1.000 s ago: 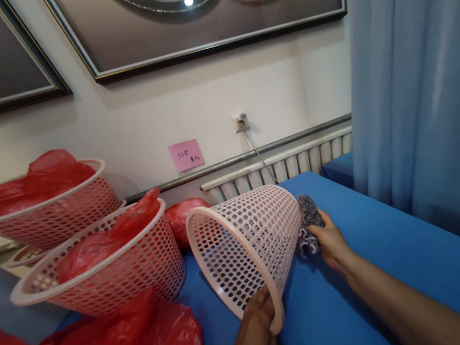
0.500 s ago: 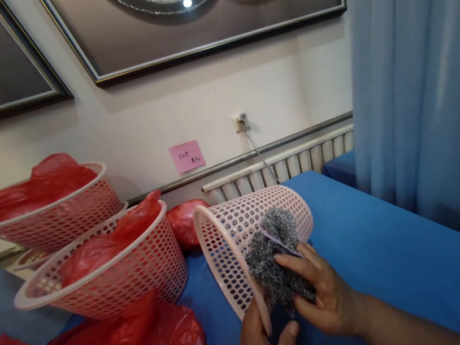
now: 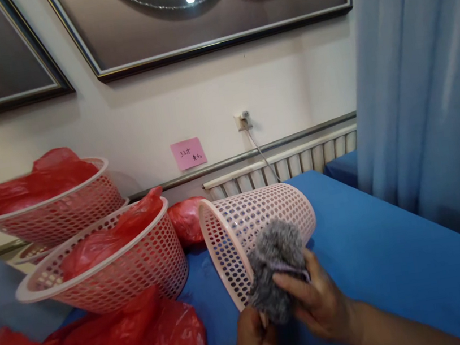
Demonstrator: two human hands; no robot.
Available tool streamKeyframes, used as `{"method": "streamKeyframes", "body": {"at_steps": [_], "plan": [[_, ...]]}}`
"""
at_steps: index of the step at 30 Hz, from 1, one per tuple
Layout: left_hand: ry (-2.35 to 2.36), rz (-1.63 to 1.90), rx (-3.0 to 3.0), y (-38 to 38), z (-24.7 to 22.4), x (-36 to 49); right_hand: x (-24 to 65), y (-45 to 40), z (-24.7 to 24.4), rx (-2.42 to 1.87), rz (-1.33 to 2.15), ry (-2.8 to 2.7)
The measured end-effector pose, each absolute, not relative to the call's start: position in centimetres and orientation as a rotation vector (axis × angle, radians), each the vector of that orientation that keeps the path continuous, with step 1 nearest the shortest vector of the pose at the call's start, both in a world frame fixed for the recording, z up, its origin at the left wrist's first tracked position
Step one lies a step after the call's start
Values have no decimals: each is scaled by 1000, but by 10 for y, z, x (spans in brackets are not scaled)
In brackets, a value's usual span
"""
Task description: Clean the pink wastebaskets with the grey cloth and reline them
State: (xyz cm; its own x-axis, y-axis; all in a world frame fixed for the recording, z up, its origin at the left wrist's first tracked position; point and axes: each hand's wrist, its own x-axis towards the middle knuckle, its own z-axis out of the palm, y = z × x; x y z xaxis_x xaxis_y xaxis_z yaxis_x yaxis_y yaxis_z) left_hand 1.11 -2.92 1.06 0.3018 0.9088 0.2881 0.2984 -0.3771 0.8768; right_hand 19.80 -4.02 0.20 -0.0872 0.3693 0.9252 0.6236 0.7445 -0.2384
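A pink perforated plastic basket (image 3: pixel 224 253) lies on its side, its mouth facing left, on a blue-covered table. My left hand (image 3: pixel 256 340) is closed on the lower edge of the basket's rim. In my right hand (image 3: pixel 315 294) is a grey fuzzy cleaning cloth (image 3: pixel 280 239) with a pale strip across it, bunched up and pressed against the outside of the basket near the rim. The cloth hides part of the basket's side and the rim's lower stretch.
Left of the basket stands another pink basket (image 3: pixel 178 260) holding a red plastic bag (image 3: pixel 96 254), with more baskets (image 3: pixel 100 196) behind. Red bags (image 3: pixel 151 343) lie at the near left. A radiator (image 3: pixel 265 178) and a blue curtain (image 3: pixel 414 83) border the blue table (image 3: pixel 377 249).
The cloth has shifted slightly down and been squeezed more tightly in my right hand. My left thumb, stretched out before, has closed against the rim. The basket sits slightly further right in view.
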Motion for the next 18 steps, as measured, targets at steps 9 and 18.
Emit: {"method": "streamKeyframes", "body": {"at_steps": [9, 18], "plan": [[1003, 872, 1929, -19, 24, 18, 276, 23, 0, -1391, -71, -1218], [970, 811, 2059, -18, 18, 23, 240, -24, 23, -1037, -298, -1634]]}}
